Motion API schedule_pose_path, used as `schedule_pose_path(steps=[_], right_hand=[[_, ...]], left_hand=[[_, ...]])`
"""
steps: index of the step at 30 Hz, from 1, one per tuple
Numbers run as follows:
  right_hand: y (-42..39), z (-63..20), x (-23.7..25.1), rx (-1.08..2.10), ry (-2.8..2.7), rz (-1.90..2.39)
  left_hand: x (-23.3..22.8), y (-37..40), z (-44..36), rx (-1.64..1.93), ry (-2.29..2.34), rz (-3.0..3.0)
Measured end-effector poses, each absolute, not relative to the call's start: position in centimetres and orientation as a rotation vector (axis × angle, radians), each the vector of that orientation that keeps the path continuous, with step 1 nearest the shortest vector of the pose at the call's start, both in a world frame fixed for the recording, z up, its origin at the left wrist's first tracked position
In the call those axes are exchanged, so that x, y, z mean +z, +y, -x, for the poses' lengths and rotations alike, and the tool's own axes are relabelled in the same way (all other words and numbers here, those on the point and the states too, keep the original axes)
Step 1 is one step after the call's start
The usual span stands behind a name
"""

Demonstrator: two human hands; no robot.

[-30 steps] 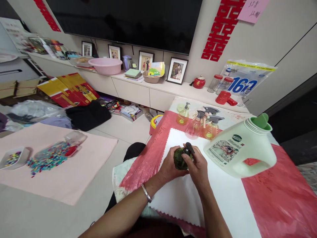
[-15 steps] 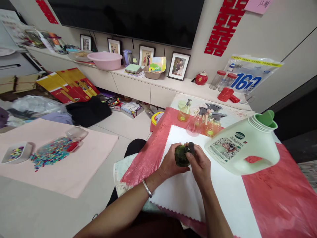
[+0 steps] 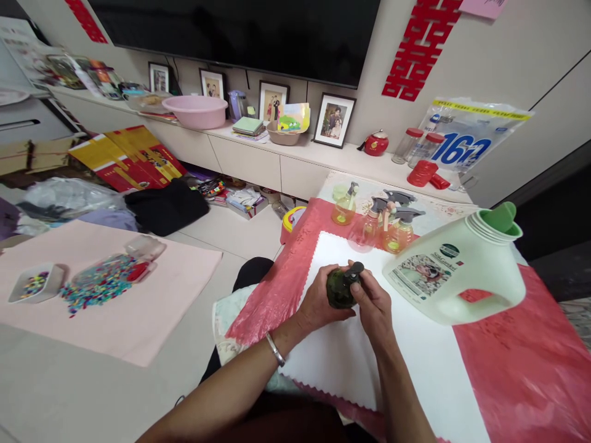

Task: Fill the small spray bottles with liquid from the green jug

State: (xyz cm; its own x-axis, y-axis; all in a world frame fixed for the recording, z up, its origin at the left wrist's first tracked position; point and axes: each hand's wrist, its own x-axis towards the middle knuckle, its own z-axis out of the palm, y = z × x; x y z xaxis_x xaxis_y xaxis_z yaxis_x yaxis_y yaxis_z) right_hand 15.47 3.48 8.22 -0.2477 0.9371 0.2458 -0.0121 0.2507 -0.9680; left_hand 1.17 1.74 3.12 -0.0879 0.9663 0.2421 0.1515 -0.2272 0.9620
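A small dark green bottle (image 3: 338, 290) with a black spray or pump head (image 3: 355, 271) is held over the white mat (image 3: 344, 363). My left hand (image 3: 318, 301) is closed around the bottle's body from the left. The fingers of my right hand (image 3: 375, 301) grip the black head and neck from the right. Beyond my hands stand several spray bottles: a yellowish one (image 3: 343, 208), a pink-tinted one (image 3: 364, 231) and an amber one (image 3: 399, 234). To the right is a large pale green detergent jug (image 3: 429, 271), its green-topped mouth facing up.
Red plastic sheeting (image 3: 521, 357) covers the table around the mat. At left, a pink cloth (image 3: 152, 314) carries scattered coloured beads (image 3: 104, 286) and a white bowl (image 3: 39, 284). Behind runs a low cabinet (image 3: 249, 157) with a pink basin (image 3: 196, 112), photo frames and glass jars.
The black head has turned slightly in my right fingers, and its nozzle now points more to the right. My left hand keeps its hold on the bottle.
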Motion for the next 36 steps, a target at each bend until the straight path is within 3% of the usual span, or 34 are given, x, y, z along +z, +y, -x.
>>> schedule_pose_path(steps=[22,29,36], right_hand=[[4.0,-14.5,8.2,1.142,-1.415,1.022],[4.0,-15.5,9.5,1.288,-1.603,0.909],[4.2,-14.3,8.4,1.146,-1.421,1.079]], left_hand=[[2.7,1.9,-1.5,1.429,1.292,-1.442],[2.9,1.8,-1.3,1.420,1.271,-1.459],[2.9,1.8,-1.5,1.392,1.342,-1.423]])
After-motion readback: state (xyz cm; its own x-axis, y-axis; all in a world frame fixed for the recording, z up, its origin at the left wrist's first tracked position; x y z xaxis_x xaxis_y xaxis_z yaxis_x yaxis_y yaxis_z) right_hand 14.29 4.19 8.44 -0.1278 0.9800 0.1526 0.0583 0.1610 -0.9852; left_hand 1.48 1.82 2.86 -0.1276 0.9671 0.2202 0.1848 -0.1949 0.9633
